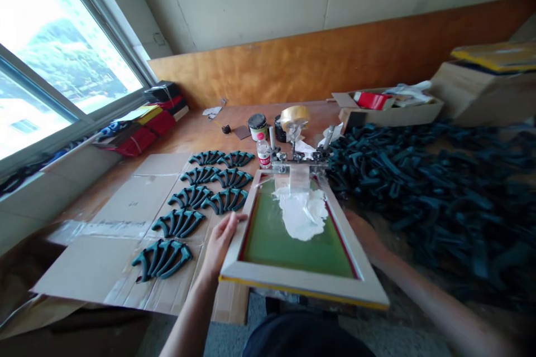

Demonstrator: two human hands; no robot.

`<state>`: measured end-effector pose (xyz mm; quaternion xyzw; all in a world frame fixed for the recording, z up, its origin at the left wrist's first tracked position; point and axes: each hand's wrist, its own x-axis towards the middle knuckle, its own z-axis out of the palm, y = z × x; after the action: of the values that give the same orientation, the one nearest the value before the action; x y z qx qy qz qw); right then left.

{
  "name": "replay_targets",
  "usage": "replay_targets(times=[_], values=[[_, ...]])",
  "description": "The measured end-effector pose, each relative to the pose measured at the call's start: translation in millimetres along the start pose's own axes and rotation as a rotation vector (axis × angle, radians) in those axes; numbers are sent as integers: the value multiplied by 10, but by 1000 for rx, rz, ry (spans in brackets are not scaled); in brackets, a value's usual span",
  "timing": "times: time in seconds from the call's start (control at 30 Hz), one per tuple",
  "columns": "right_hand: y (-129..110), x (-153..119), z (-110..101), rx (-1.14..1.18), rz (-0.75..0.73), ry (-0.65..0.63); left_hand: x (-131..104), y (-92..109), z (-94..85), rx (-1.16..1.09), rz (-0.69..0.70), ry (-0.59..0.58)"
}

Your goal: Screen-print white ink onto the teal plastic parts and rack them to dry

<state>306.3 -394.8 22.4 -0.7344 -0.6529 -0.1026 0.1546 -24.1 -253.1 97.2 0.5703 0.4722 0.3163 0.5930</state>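
Observation:
In front of me is a screen printing frame (304, 276) with pale wooden sides and green mesh. A thick patch of white ink (304, 217) lies on the mesh below a clamped squeegee (299, 178). My left hand (224, 237) is curled at the left side of the frame, one finger over its edge; the other fingers are partly hidden. My right hand (362, 231) is blurred beyond the frame's right side, near a heap of dark green curved plastic parts (402, 189). Its fingers are hidden. Fanned groups of similar parts (163, 259) lie on cardboard to the left.
Flattened cardboard (113, 206) covers the table's left side. Behind the frame stand a metal hinge clamp (280, 164), a small bottle with a red cap (263, 150), an ink can (257, 125) and a tape roll (294, 116). An open carton (397, 114) sits at back right.

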Motion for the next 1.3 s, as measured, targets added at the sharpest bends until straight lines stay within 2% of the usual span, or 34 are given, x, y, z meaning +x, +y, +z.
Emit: replay_targets(times=[0.07,0.13,0.17,0.23,0.33,0.4,0.5,0.57,0.63,0.7,0.8,0.87,0.93,1.03,1.2,1.3], values=[[77,204,-139,69,53,47,-18,-446,3,23,-70,-64],[-4,492,-242,118,59,90,35,-818,46,62,-76,-66],[-96,638,-268,118,28,79,74,-960,69,98,-72,-53],[-324,868,-258,85,-65,-38,151,-1145,99,174,-66,-32],[-605,909,-130,76,-123,-250,211,-1234,94,246,-69,-43],[-674,739,-51,114,-176,-281,215,-1237,77,264,-78,-48],[-618,433,-60,214,-409,-264,206,-1236,68,253,-87,-43],[-539,344,-130,267,-550,-316,206,-1246,72,232,-87,-41],[-484,361,-182,294,-583,-386,209,-1259,78,208,-85,-36],[-482,399,-172,299,-526,-368,212,-1272,81,184,-85,-26],[-543,328,-67,281,-500,-170,207,-1285,81,139,-90,-13],[-570,227,-20,295,-563,-89,196,-1276,85,108,-98,-8],[-563,209,-35,331,-574,-126,180,-1234,90,79,-107,-13],[-535,485,-138,363,-411,-204,140,-1059,82,33,-127,-45],[-426,1228,-418,174,-52,-122,45,-450,-11,1,-152,-74],[-140,1331,-601,110,105,23,66,-10,-26,-47,-66,-25]])
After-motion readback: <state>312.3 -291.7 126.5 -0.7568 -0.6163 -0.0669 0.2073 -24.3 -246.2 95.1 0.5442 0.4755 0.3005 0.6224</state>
